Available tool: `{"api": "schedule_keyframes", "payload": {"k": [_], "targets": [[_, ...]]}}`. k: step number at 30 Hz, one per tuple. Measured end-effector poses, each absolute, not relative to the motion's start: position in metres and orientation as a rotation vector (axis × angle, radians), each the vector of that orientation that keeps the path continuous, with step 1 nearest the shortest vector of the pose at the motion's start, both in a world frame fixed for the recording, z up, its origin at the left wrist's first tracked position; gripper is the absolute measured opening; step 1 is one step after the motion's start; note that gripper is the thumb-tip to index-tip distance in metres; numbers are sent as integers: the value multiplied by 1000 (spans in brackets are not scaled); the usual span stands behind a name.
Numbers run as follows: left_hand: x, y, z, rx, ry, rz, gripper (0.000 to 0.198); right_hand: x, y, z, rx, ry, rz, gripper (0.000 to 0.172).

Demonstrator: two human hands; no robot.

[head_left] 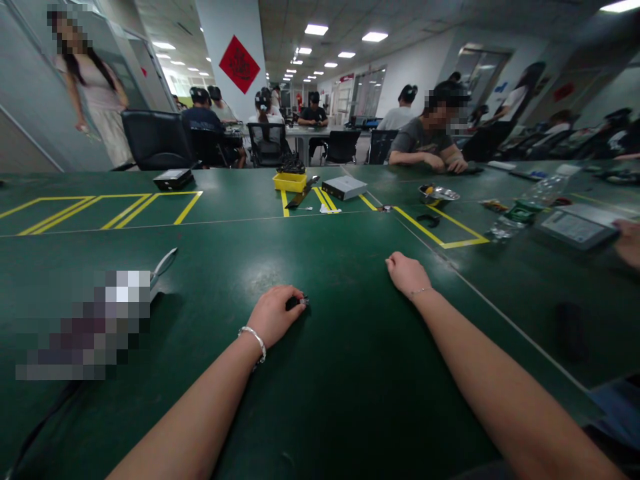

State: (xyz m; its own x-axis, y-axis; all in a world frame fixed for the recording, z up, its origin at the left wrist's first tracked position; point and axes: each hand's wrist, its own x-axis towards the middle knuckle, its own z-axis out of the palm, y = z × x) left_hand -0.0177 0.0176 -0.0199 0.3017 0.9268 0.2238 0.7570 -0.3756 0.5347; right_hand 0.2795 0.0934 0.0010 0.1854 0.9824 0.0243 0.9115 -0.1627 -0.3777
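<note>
My left hand [276,313], with a silver bracelet [256,340] at the wrist, rests low over the green table. Its thumb and index finger pinch a small metallic object [305,302], too small to name. Further right and a bit farther off, my right hand [409,273] lies on the tabletop with its fingers curled in. Its palm faces down, so whatever those fingers may hold is hidden. A thin chain [421,291] circles that wrist. The two hands are well apart.
Beyond my hands lie a yellow bin [290,182], a grey box [345,187], a black box [173,179] and a metal bowl [438,194]. At right are a plastic bottle [533,200] and another person's hand [629,242] by a grey case [577,227]. A pixelated device lies left.
</note>
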Motion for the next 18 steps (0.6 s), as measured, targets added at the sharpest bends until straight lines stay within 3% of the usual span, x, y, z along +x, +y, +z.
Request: {"api": "schedule_keyframes", "payload": {"k": [4,7,11,15,18], "targets": [[-17,15,-16,2165,1582,740,13,241,86,2,-1529,-1278,1459,30],[-16,15,-15,2132,1601,746,12,207,75,8,-1145,-834,2055,30],[-16,15,-17,2103,1621,751,11,176,59,12,-1042,-664,2244,16],[-15,16,-17,2047,1630,778,11,166,49,7,-1067,-836,2165,24],[-15,15,-15,2002,1615,803,12,167,48,1,-1076,-939,2113,20]]}}
